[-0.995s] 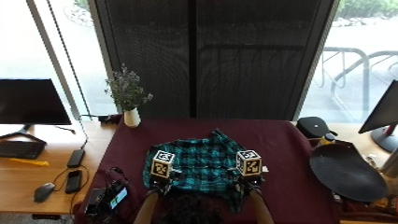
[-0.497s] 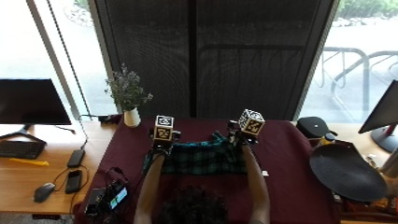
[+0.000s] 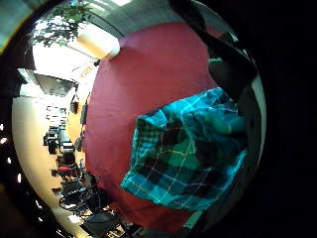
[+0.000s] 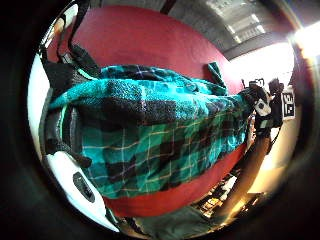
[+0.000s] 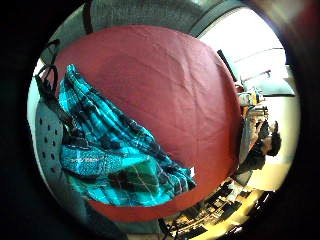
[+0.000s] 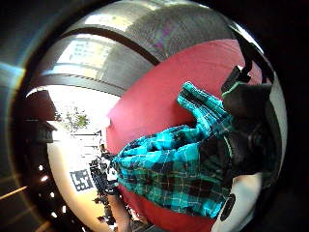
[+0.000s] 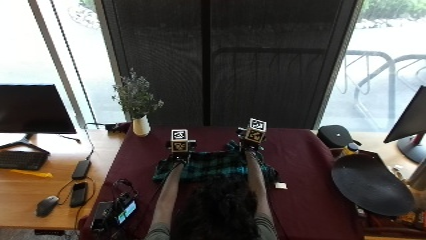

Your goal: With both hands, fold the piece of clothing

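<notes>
A table (image 7: pixel 303 165) covered in dark maroon cloth occupies the centre of the scene, with a wooden desk (image 7: pixel 26 175) adjoining on the person's left. On the maroon surface lies the green and black plaid garment (image 7: pixel 213 167), spread crosswise in front of the person, its far edge raised toward the hands and its near part lying flat between the forearms. A round black disc (image 7: pixel 369 185) rests on the table's right end. A monitor (image 7: pixel 33 110) stands on the wooden desk, and a white vase of dried sprigs (image 7: pixel 140 125) stands at the far left corner of the maroon table. The left hand (image 7: pixel 177 152) pinches the garment's far edge on its left side; the left thumb side palm view shows fabric bunched against the fingers (image 4: pixel 65 80). The right hand (image 7: pixel 251 142) grips the far edge on the right side, cloth gathered under curled fingers (image 6: pixel 246 121).
</notes>
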Available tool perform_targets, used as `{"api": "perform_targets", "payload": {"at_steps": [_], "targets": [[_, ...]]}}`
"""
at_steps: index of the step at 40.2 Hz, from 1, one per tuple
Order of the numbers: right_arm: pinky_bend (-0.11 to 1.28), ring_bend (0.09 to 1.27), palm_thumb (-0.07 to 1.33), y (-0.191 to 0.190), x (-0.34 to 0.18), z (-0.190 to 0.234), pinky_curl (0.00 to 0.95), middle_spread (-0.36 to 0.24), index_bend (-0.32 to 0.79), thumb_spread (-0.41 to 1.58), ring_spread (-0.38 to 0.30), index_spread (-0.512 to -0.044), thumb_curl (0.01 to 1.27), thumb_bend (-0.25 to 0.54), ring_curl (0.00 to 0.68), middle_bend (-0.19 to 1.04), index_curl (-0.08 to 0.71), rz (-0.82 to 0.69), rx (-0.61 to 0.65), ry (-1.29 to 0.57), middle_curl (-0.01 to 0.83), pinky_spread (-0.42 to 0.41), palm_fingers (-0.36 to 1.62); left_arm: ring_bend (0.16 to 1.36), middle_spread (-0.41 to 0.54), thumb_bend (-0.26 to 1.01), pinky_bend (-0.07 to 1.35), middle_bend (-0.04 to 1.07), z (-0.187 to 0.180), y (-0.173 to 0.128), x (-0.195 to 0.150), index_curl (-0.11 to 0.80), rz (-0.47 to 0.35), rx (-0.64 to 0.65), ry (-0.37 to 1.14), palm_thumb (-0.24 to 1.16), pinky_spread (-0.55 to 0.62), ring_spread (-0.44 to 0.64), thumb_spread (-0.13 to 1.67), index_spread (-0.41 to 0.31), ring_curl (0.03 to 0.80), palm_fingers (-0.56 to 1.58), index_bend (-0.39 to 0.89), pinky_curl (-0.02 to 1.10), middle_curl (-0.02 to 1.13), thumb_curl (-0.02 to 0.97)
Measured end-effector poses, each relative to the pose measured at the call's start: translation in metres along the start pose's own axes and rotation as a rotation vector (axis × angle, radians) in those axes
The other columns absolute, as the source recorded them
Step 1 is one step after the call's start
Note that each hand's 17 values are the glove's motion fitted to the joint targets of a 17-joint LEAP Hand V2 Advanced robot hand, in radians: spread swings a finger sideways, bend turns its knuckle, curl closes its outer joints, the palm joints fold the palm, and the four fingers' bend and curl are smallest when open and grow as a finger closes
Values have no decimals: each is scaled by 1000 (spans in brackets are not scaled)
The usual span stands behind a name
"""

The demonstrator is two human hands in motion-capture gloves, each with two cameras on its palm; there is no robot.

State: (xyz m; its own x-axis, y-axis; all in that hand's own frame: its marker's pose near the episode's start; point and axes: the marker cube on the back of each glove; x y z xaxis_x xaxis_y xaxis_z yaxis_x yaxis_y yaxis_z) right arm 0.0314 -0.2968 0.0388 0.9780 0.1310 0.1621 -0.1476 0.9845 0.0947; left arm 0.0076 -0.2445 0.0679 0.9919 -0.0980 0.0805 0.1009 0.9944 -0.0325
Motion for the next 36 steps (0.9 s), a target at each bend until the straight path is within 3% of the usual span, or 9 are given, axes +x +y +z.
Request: {"api": "perform_targets", "payload": {"at_steps": [4,8,11,15,17,23,28,32,36], "targets": [[608,710,1087,-6,-1,2,382,-239,118,878,-251,-303,493,-19,459,316,288,-16,-2,-25,467,-336,1244,667,-327,-7,90,490,6,0,-6,480,-28,-57,12,875,-10,-358,1245,-296,440,1080,213,201,535,344],[611,710,1081,5,6,-13,382,-241,117,865,-245,-304,495,-23,459,307,290,-19,-52,-100,467,-333,1231,684,-325,-7,95,481,-7,-5,-12,484,-57,36,28,880,-9,-356,1258,-296,444,1085,200,187,535,338],[646,642,1071,23,19,-33,389,-231,130,857,-246,-304,497,-27,442,241,295,9,-74,-204,451,-305,1129,702,-321,-8,114,483,-21,0,-11,472,-40,70,52,882,-7,-353,1264,-280,451,1060,151,183,535,334],[636,513,1059,55,62,-71,389,-209,156,883,-229,-305,499,-24,411,185,311,105,151,-137,439,-239,1010,686,-294,-9,190,439,-39,9,-8,440,8,162,39,882,8,-333,1265,-241,461,919,89,215,536,334],[626,486,1060,73,84,-74,389,-198,153,895,-220,-301,502,-18,407,177,318,173,158,-119,437,-226,1004,674,-283,-10,199,421,-46,15,-3,427,39,206,31,881,12,-322,1262,-231,458,885,89,225,534,336],[644,373,1015,114,125,-45,398,-187,138,984,-126,-289,495,-29,385,128,333,309,135,-307,406,-167,818,617,-249,-18,233,313,-53,10,14,407,138,457,-45,864,33,-282,1246,-205,435,811,125,257,500,340],[658,381,922,165,119,-57,389,-124,101,1077,-65,-274,473,-43,377,129,312,284,144,-531,379,-117,750,578,-232,-29,244,264,-47,7,41,394,214,597,-14,821,46,-251,1225,-194,416,795,129,278,478,338],[692,436,823,179,145,-29,388,-84,62,1136,-41,-262,450,-54,384,136,284,457,77,-419,363,-97,753,542,-219,-30,252,244,-15,21,45,389,220,445,-79,778,56,-214,1219,-190,406,777,133,294,472,335],[762,507,669,190,156,6,400,-40,12,1165,-29,-262,415,-70,403,148,236,587,-89,-394,358,-94,723,474,-187,-37,274,184,29,52,50,397,206,113,-59,700,86,-134,1255,-184,394,671,159,317,466,318]]}}
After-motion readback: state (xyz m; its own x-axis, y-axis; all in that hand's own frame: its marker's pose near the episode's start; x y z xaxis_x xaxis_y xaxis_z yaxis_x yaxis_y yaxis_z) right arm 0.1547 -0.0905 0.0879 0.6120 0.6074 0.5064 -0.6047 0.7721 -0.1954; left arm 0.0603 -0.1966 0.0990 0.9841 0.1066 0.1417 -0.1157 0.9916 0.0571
